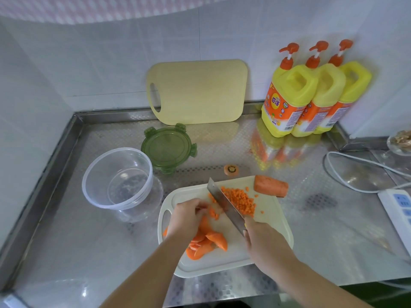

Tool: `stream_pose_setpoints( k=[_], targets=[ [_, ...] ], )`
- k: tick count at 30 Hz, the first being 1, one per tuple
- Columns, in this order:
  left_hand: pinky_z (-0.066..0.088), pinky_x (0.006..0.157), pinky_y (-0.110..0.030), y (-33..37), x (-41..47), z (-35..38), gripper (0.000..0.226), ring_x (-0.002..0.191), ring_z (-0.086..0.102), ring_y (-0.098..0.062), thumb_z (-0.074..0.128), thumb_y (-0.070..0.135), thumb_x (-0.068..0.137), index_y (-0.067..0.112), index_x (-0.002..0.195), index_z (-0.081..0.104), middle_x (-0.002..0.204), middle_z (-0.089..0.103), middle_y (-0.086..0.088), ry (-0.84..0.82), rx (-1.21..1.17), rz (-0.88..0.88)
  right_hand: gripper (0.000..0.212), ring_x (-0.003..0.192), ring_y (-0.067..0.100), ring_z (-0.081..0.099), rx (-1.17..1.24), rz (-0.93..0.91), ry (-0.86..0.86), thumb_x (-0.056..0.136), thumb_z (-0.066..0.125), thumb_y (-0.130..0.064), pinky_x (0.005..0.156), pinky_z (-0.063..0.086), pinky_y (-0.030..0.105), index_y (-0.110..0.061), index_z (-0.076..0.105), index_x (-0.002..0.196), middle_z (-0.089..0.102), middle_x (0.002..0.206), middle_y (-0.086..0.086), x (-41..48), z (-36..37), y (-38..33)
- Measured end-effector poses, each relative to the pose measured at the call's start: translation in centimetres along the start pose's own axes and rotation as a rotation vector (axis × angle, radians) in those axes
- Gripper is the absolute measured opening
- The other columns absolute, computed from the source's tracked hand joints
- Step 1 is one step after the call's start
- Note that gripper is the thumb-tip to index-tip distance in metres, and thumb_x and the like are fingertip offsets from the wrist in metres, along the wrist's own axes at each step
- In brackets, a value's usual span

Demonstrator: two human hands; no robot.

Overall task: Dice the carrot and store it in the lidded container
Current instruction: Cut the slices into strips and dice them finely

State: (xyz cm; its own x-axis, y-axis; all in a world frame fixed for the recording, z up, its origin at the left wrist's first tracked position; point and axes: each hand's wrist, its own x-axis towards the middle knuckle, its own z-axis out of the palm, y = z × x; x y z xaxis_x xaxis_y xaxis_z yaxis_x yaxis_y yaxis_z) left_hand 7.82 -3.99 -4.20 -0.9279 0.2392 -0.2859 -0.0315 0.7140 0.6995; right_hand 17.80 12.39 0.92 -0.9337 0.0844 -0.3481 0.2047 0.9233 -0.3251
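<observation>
On the white cutting board [273,221] my right hand [262,238] grips the handle of a cleaver [224,203], its blade edge down among carrot strips. My left hand [189,216] holds those carrot strips [212,211] with curled fingertips just left of the blade. A heap of diced carrot [240,200] lies right of the blade. Carrot slices [204,243] are piled under my left wrist. A whole carrot chunk [270,185] lies at the board's far right corner. The clear round container [117,177] stands open to the left, its green lid [168,147] flat behind it.
A carrot top [231,169] lies on the steel counter [77,230] beyond the board. A yellow cutting board [198,92] leans on the tiled wall. Three yellow detergent bottles [309,94] stand at the back right. A white cable [355,161] and power strip [398,210] lie at the right.
</observation>
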Motion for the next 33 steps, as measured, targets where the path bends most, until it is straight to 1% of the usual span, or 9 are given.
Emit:
stream_pose_setpoints(
  k=[3, 7, 10, 12, 17, 20, 23, 30, 33],
  targets=[
    [0.047, 0.086, -0.023, -0.5, 0.0, -0.9, 0.016, 0.092, 0.062, -0.007, 0.062, 0.014, 0.088, 0.023, 0.097, 0.071, 0.089, 0.064, 0.017, 0.076, 0.003, -0.014, 0.030, 0.074, 0.017, 0.046, -0.036, -0.040, -0.014, 0.102, 0.030, -0.025, 0.063, 0.037, 0.027, -0.020, 0.036, 0.131, 0.047, 0.085, -0.005, 0.0, 0.1, -0.4],
    [0.045, 0.079, -0.018, -1.3, -0.2, -1.8, 0.016, 0.087, 0.059, -0.007, 0.061, 0.014, 0.089, 0.020, 0.101, 0.070, 0.095, 0.067, 0.011, 0.114, 0.042, -0.027, 0.022, 0.072, 0.016, 0.048, -0.055, -0.082, -0.055, 0.101, 0.034, -0.019, 0.053, 0.032, 0.023, -0.019, 0.039, 0.123, 0.039, 0.075, -0.008, 0.1, 0.8, -1.2],
    [0.044, 0.079, -0.017, -1.7, -0.5, -1.8, 0.018, 0.087, 0.059, -0.006, 0.058, 0.016, 0.091, 0.023, 0.103, 0.069, 0.095, 0.066, 0.012, 0.066, 0.100, -0.027, 0.020, 0.075, 0.016, 0.048, -0.076, -0.077, -0.074, 0.101, 0.034, -0.019, 0.058, 0.036, 0.025, -0.019, 0.041, 0.120, 0.044, 0.082, -0.005, 0.3, 1.3, -1.4],
    [0.043, 0.078, -0.015, -1.5, -0.7, -1.6, 0.020, 0.086, 0.057, -0.004, 0.055, 0.017, 0.092, 0.024, 0.105, 0.068, 0.095, 0.064, 0.014, 0.033, 0.135, -0.015, 0.021, 0.074, 0.016, 0.048, -0.089, -0.060, -0.072, 0.101, 0.035, -0.018, 0.053, 0.033, 0.022, -0.019, 0.042, 0.120, 0.044, 0.082, -0.005, 0.5, 1.5, -1.1],
    [0.047, 0.088, -0.025, -1.2, -0.2, -1.3, 0.021, 0.094, 0.059, -0.007, 0.057, 0.020, 0.090, 0.028, 0.107, 0.066, 0.105, 0.065, 0.012, 0.012, 0.203, -0.007, 0.020, 0.074, 0.012, 0.043, -0.052, 0.000, -0.050, 0.102, 0.032, -0.024, 0.062, 0.034, 0.020, -0.021, 0.042, 0.119, 0.036, 0.074, -0.011, 1.0, 0.9, 0.3],
    [0.044, 0.094, -0.033, -0.9, 0.0, -1.1, 0.021, 0.101, 0.058, -0.009, 0.057, 0.029, 0.090, 0.034, 0.110, 0.063, 0.109, 0.061, 0.015, -0.061, 0.310, -0.005, 0.009, 0.062, 0.004, 0.038, -0.027, 0.059, -0.024, 0.101, 0.034, -0.025, 0.050, 0.026, 0.019, -0.022, 0.041, 0.104, 0.032, 0.070, -0.012, 0.8, 0.6, 1.3],
    [0.042, 0.096, -0.037, -0.2, 0.3, -1.2, 0.029, 0.107, 0.056, -0.012, 0.060, 0.034, 0.087, 0.037, 0.115, 0.059, 0.114, 0.056, 0.014, -0.178, 0.402, -0.004, 0.015, 0.060, 0.001, 0.036, -0.008, 0.073, -0.018, 0.101, 0.033, -0.025, 0.049, 0.027, 0.019, -0.019, 0.044, 0.109, 0.035, 0.070, -0.012, 0.6, 0.4, 2.1],
    [0.047, 0.091, -0.033, 2.4, -0.3, -2.1, 0.032, 0.103, 0.056, -0.012, 0.067, 0.035, 0.082, 0.029, 0.113, 0.062, 0.110, 0.057, 0.009, -0.401, 0.403, 0.164, 0.024, 0.067, 0.013, 0.041, 0.000, 0.017, 0.003, 0.101, 0.033, -0.025, 0.048, 0.026, 0.019, -0.016, 0.042, 0.121, 0.037, 0.076, -0.006, 0.7, -1.1, 1.9],
    [0.046, 0.091, -0.036, 3.2, -1.3, -1.4, 0.043, 0.107, 0.055, -0.017, 0.071, 0.045, 0.077, 0.028, 0.115, 0.060, 0.114, 0.056, 0.006, -0.526, 0.602, 0.240, 0.026, 0.077, 0.021, 0.046, -0.003, 0.021, -0.001, 0.101, 0.033, -0.024, 0.055, 0.027, 0.022, -0.015, 0.041, 0.124, 0.040, 0.081, -0.001, 0.9, -1.4, 1.8]
  ],
)
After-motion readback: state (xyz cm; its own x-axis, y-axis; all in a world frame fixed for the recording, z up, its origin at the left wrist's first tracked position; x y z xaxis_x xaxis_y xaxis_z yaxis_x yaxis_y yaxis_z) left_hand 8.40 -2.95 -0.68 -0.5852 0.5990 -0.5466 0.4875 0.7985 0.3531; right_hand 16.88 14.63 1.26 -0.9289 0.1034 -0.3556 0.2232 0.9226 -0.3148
